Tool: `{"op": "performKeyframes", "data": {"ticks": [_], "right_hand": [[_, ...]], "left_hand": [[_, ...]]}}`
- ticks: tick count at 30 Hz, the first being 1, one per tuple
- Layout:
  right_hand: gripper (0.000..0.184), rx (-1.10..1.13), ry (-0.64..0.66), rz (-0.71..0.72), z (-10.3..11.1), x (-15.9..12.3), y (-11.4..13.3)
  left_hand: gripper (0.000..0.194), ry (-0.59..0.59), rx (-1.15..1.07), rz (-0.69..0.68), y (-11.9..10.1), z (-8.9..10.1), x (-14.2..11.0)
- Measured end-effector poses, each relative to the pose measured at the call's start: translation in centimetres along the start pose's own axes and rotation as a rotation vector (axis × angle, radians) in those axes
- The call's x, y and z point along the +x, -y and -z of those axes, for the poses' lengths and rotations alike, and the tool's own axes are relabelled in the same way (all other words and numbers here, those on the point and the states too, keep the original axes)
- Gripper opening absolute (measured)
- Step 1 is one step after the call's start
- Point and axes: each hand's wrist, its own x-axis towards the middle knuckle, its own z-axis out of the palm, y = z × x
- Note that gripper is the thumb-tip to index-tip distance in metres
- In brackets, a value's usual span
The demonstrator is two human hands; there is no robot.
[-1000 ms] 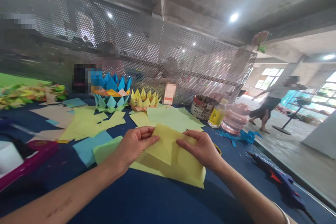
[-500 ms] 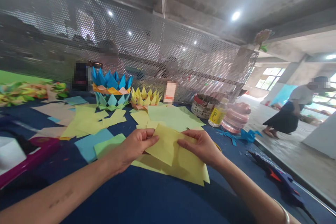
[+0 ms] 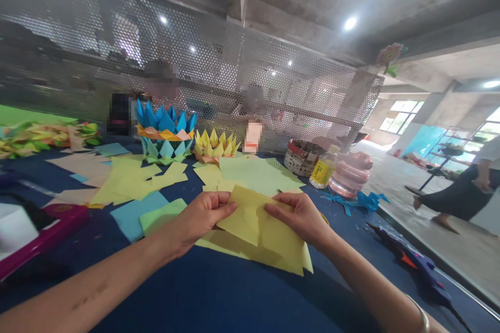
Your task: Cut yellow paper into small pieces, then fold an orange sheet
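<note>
From the head camera: the left hand (image 3: pixel 205 219) and right hand (image 3: pixel 302 218) each pinch yellow paper (image 3: pixel 244 213) between thumb and fingers, above a blue table (image 3: pixel 172 296). Half a second on, they have barely moved; one walking person (image 3: pixel 455 200) has gone farther right of the paper. Beyond it: two spiky folded-paper pieces (image 3: pixel 167 127). Right of it: one yellow-labelled bottle (image 3: pixel 323 170), one glue gun (image 3: pixel 424 270).

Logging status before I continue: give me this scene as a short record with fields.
Left grip: thumb and fingers pinching thin yellow paper
Right grip: pinching yellow paper too; same piece or another, unclear
Behind the grips: pale-green paper sheet
Back, left of centre: blue pointed folded-paper ring, left of yellow pointed folded-paper ring
Right: dark-blue glue gun with orange trigger, on dark-blue tabletop
</note>
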Motion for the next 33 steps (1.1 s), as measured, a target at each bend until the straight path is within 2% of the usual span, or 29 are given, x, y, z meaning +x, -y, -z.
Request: {"op": "performKeyframes", "data": {"ticks": [21,27,33], "right_hand": [[0.042,0.018,-0.016,0.011,-0.2,0.0,-0.1],[0.040,0.020,0.049,0.035,-0.2,-0.2,0.4],[0.037,0.008,0.109,0.100,-0.3,-0.6,1.0]], "left_hand": [[0.035,0.014,0.003,0.004,-0.2,0.0,-0.2],[0.040,0.117,0.038,0.018,-0.6,0.2,-0.4],[0.041,0.253,0.170,0.036,-0.4,0.1,-0.9]]}}
